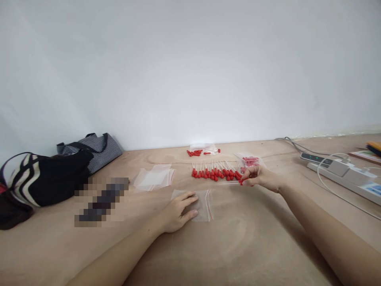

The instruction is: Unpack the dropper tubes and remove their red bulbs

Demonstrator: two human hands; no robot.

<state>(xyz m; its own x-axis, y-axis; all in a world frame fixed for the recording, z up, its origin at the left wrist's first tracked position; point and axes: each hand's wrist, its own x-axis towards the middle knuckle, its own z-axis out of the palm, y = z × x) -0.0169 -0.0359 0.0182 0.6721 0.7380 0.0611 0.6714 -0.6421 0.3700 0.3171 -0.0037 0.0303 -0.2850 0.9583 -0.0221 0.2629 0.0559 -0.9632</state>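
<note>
The right hand has thumb and fingertips pinched together on the bulb end of a red-bulbed dropper, whose clear tube points left, just in front of a row of similar droppers on the wooden tabletop. The left hand lies palm down, fingers loosely spread, on a clear zip-lock bag, gripping nothing. The dropper should be very light, its bulb soft and grippy (rubber, by the look of it), its thin tube stiffer, smoother and likelier to bend or crack; the bulb's neck seems the surest hold.
</note>
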